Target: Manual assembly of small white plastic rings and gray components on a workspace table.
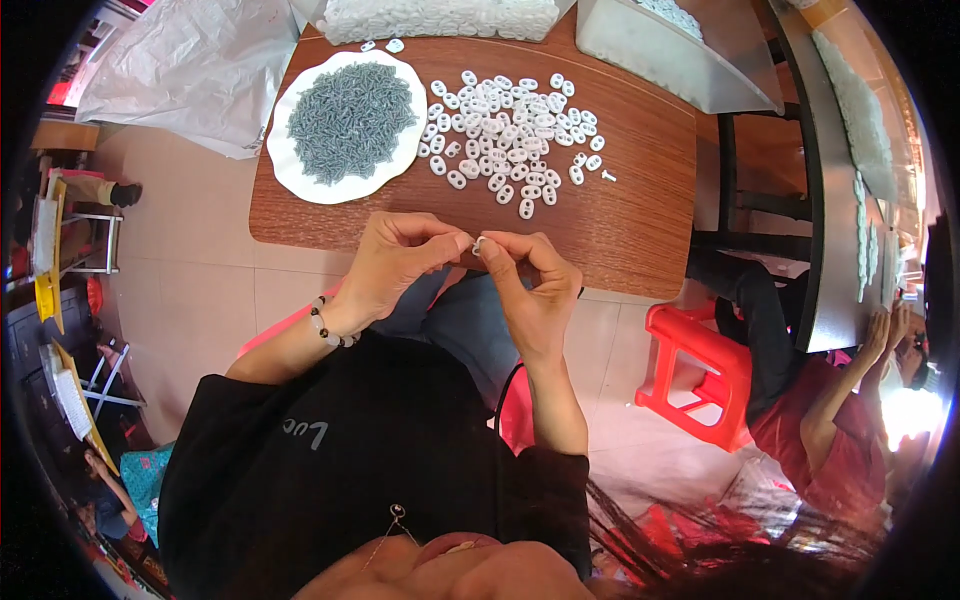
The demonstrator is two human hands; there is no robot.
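Note:
Beyond the near edge of the brown table, my left hand (395,262) and my right hand (530,292) meet fingertip to fingertip. A small white oval plastic piece (479,245) sits pinched between my right thumb and forefinger. The left thumb and forefinger are pressed together right beside it; what they hold, if anything, is too small to make out. On the table, a loose heap of white two-hole oval plastic pieces (505,130) lies past my hands. To its left, a scalloped white plate (283,165) bears a pile of small grey screw-like plastic pins (350,120).
The wooden table (640,225) ends just before my lap. White bins (650,60) stand along its far side. A plastic sheet (190,80) hangs at far left. A red stool (700,370) and another person's arms (850,390) are at right.

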